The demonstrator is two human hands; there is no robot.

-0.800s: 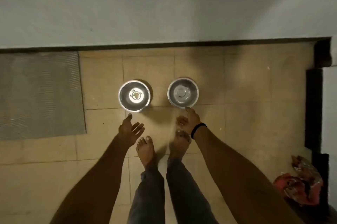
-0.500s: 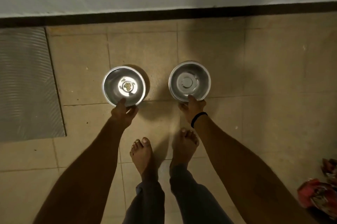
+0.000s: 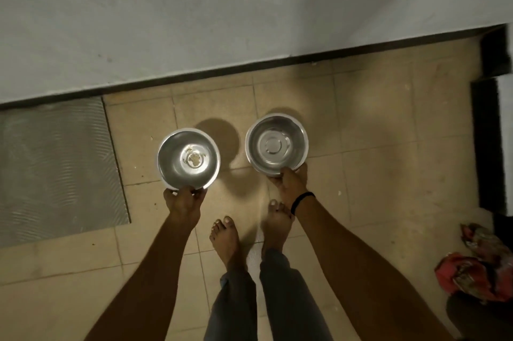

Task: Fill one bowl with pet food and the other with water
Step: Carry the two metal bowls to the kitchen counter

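Observation:
Two round steel bowls are held above a tiled floor. The left bowl (image 3: 188, 159) has a small brownish residue at its centre and casts a shadow on the tiles behind it. My left hand (image 3: 183, 201) grips its near rim. The right bowl (image 3: 276, 144) looks bare inside, with only a circular stamp at its bottom. My right hand (image 3: 288, 182), with a black band on the wrist, pinches its near rim.
A grey ribbed mat (image 3: 55, 168) lies on the floor at the left. A white wall (image 3: 222, 7) with a dark skirting runs behind the bowls. A red crumpled bag (image 3: 483, 271) sits at the right by a dark door frame (image 3: 485, 143). My bare feet (image 3: 226, 240) stand below the bowls.
Both hands reached down, closed on the near rims of the bowls and lifted them off the floor. The left bowl's shadow now lies apart from it.

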